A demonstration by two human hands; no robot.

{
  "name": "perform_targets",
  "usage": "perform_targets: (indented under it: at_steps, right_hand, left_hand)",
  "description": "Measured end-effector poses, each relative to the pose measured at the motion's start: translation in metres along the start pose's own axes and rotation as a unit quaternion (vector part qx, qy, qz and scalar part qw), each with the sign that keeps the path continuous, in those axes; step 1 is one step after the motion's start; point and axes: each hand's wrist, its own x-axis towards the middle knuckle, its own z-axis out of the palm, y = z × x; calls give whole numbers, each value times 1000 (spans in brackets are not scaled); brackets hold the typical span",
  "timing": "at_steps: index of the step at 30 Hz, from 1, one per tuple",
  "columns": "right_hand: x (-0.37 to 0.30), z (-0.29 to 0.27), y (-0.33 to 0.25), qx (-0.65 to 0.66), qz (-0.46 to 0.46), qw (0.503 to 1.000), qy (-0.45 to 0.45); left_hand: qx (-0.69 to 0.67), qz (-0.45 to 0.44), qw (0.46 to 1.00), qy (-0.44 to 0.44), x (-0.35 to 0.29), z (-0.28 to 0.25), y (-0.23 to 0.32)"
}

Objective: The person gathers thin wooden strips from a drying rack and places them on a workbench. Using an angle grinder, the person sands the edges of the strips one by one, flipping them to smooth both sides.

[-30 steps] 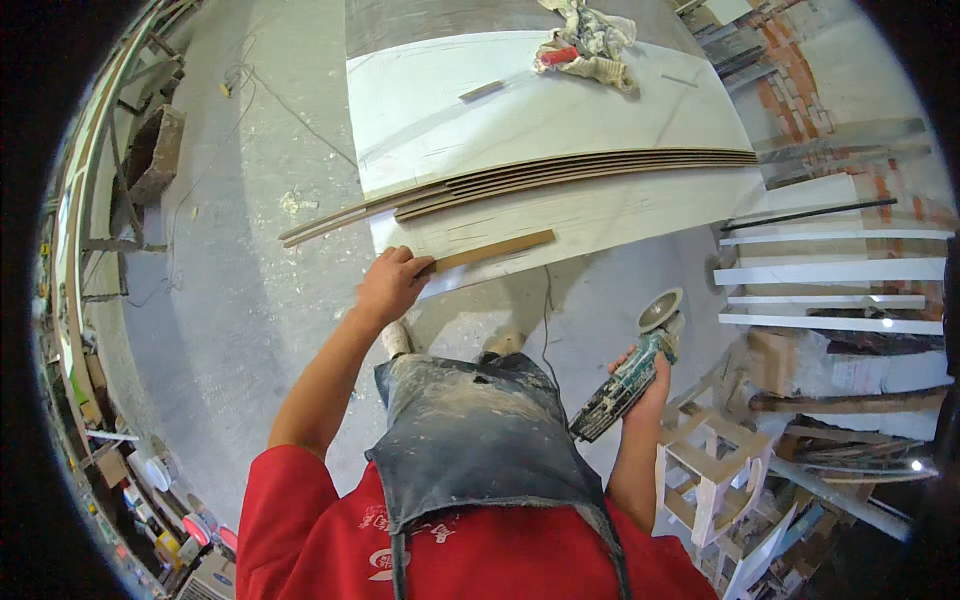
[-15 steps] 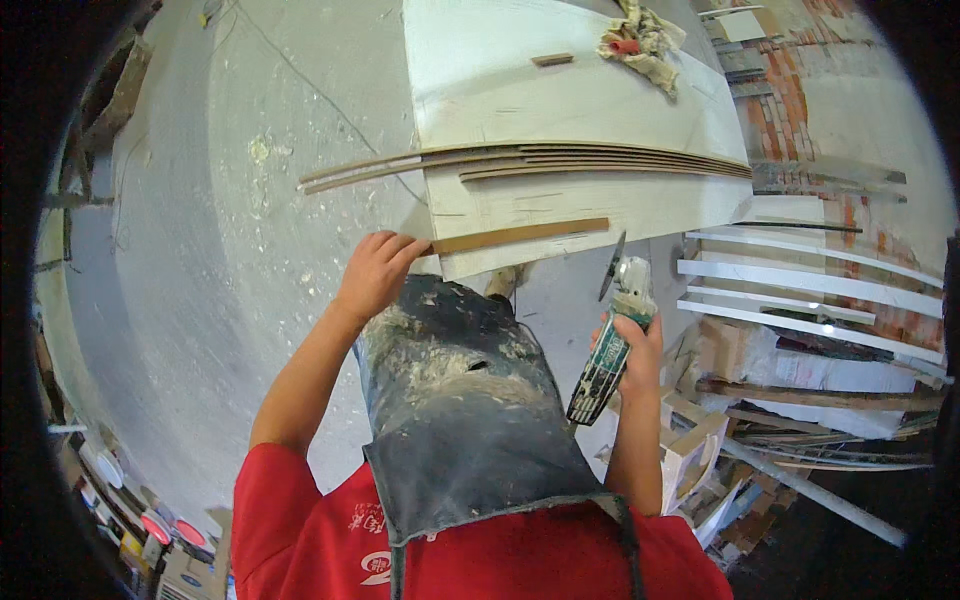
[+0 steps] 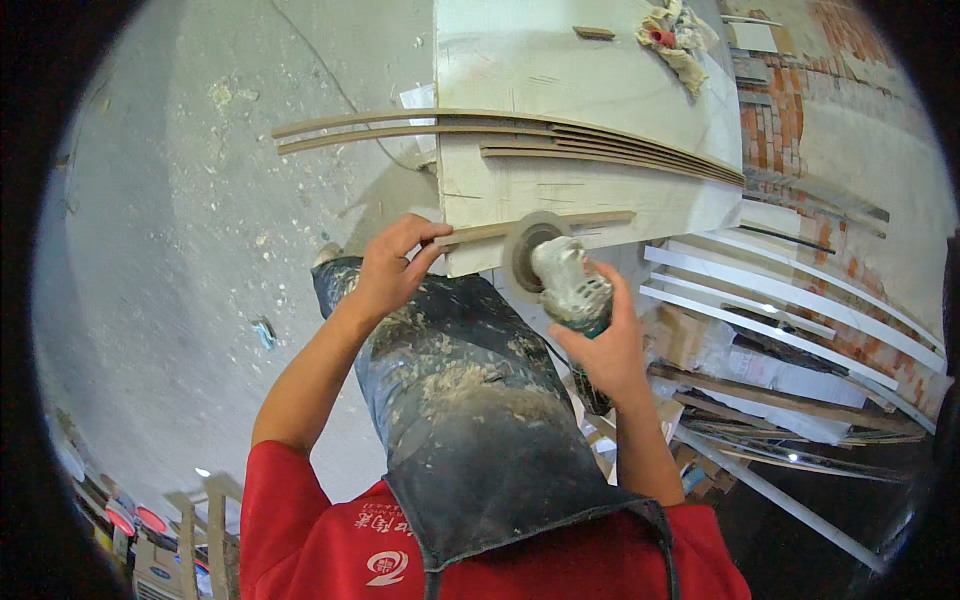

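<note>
My left hand (image 3: 398, 262) pinches the left end of a narrow brown strip (image 3: 595, 219), which lies along the near edge of a white work board (image 3: 590, 85). In my right hand (image 3: 612, 345) is an angle grinder (image 3: 572, 283), gripped around its body. The grinder's round disc (image 3: 522, 256) overlaps the strip near its middle; whether it touches the strip I cannot tell. Farther back on the board lies a bundle of long brown strips (image 3: 610, 150), two of them jutting out past the board's left edge.
A crumpled rag (image 3: 680, 45) and a short brown offcut (image 3: 594, 33) lie at the back of the board. To the right are long white strips (image 3: 790, 290) and a brick wall (image 3: 783, 125). A cable (image 3: 335, 85) runs over the spattered grey floor (image 3: 200, 260).
My right hand has brought the grinder left and forward, so its disc has turned and now sits over the strip. My left hand still holds the strip's end. The view has shifted slightly.
</note>
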Motion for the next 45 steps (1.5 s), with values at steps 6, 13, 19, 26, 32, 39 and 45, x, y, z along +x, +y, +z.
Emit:
perform_targets:
  at_steps: [6,13,19,26,32,39,45]
  right_hand:
    - [4,24,-11,-61,-14,996,-61]
    - [7,33,-22,-71,-41,992,-92]
    - [8,37,-22,-66,-51,991,-108]
    - [17,34,-1,-89,-5,991,-104]
    - [28,11,39,-62,34,997,-25]
    - [38,-14,96,-33,59,995,73]
    - [54,-37,150,-40,71,985,150]
  left_hand:
    - [-37,24,999,-3,5,7,-10]
    - [-31,48,998,-2,8,5,-14]
    - [-40,45,998,1,7,7,-18]
    - [-17,33,999,-3,6,1,-12]
    - [31,40,999,-17,7,-6,-10]
    - [47,22,998,-23,6,-11,-4]
    - [47,23,998,-19,4,-14,-7]
